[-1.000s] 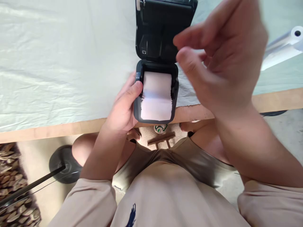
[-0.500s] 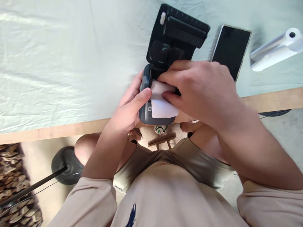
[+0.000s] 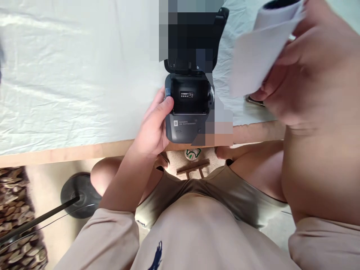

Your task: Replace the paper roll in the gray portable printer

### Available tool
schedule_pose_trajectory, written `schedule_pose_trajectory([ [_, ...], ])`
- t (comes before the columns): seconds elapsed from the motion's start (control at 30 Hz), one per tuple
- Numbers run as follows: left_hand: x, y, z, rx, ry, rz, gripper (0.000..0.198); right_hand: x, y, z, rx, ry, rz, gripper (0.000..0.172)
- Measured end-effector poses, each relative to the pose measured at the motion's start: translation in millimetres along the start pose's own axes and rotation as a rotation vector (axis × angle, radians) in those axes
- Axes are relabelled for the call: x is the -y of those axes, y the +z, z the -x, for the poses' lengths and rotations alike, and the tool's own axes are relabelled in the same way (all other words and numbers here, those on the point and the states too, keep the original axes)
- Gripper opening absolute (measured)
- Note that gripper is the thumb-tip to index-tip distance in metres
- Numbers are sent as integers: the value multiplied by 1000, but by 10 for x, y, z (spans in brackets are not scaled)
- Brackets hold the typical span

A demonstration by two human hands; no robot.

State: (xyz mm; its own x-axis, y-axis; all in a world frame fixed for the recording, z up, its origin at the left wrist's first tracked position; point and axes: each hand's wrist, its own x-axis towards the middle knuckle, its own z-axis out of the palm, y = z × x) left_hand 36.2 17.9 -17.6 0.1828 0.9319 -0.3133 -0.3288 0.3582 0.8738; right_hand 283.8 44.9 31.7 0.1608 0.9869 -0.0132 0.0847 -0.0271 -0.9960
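My left hand [image 3: 153, 127] grips the left side of a dark portable thermal printer [image 3: 184, 131], thumb on its rim. The printer stands at the table's front edge with its lid [image 3: 180, 66] swung up. Inside the bare paper bay a small label with printed characters shows. My right hand [image 3: 305, 67] is raised at the upper right, close to the camera, with its fingers closed around a white paper roll [image 3: 255, 58]. A loose end of paper hangs from the roll toward the left. Blocky pixels cover part of the lid and the printer's right side.
A pale cloth [image 3: 84, 75] covers the table, whose wooden front edge [image 3: 67, 155] runs across. The phone [image 3: 254, 100] is mostly hidden beneath my right hand. On the floor at left are a round black base [image 3: 77, 204] with a pole and a patch of wood-like pieces [image 3: 19, 210].
My right hand has lifted the paper roll out of the printer and carried it up and to the right, toward the camera. My left hand still holds the printer, which has barely moved.
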Motion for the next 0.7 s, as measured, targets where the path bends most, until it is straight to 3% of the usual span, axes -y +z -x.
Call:
schedule_pose_trajectory([
  [0.07,5,-27,-22,-3,2,10,28,-191,-56,-160,87,187,-24,55],
  [0.13,2,-37,-34,-10,-2,23,26,-361,-65,-234,0,153,12,59],
  [0.2,-5,-33,-37,-14,-10,39,24,-447,-64,-204,-64,-3,91,53],
  [0.33,-9,-7,-23,-3,-27,47,29,-426,-137,-58,30,-380,435,35],
  [0.4,-4,11,-12,-12,-26,44,34,-430,-158,-50,40,-501,580,36],
  [0.47,-2,30,-1,-26,-28,40,39,-473,-129,-83,24,-436,704,48],
  [0.57,-10,48,13,-41,-37,18,42,-530,-88,-130,31,-181,817,71],
  [0.63,-17,39,15,-25,-38,17,41,-519,-178,-138,34,-232,761,78],
  [0.7,-14,13,6,7,-29,42,39,-491,-411,-159,-30,-350,670,70],
])
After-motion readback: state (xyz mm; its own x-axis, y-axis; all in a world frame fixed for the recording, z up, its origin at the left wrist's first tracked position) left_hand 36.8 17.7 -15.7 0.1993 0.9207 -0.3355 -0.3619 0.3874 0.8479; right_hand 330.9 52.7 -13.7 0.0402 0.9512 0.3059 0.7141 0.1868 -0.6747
